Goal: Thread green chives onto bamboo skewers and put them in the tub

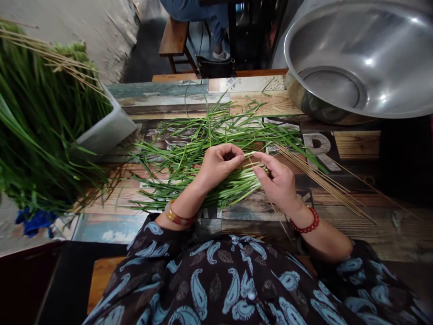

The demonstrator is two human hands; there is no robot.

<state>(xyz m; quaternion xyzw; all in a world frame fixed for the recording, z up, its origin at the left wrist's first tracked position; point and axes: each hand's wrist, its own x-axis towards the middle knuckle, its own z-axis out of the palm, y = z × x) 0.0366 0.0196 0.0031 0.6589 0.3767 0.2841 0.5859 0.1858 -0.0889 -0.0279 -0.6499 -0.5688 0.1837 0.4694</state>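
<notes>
A loose layer of garlic chives [189, 155] lies across the table below my hands, pale stem ends toward the right. My left hand [218, 167] is closed in a pinch, thumb and forefinger on the pale end of a chive. Close beside it, my right hand [279, 183] has its thumb and forefinger around a thin bamboo skewer [279, 220], which slants down toward me. The skewer's upper tip meets the chive ends between my fingertips; whether it passes through them is too small to tell. More bamboo skewers [321, 184] lie in a bunch right of my right hand.
At left, a white plastic bin [110, 124] overflows with chives, with skewers laid on top. A large steel basin [338, 85] stands at the back right of the patterned table [257, 221]. Beyond the table are a wooden stool [174, 38] and a seated person's leg [216, 22].
</notes>
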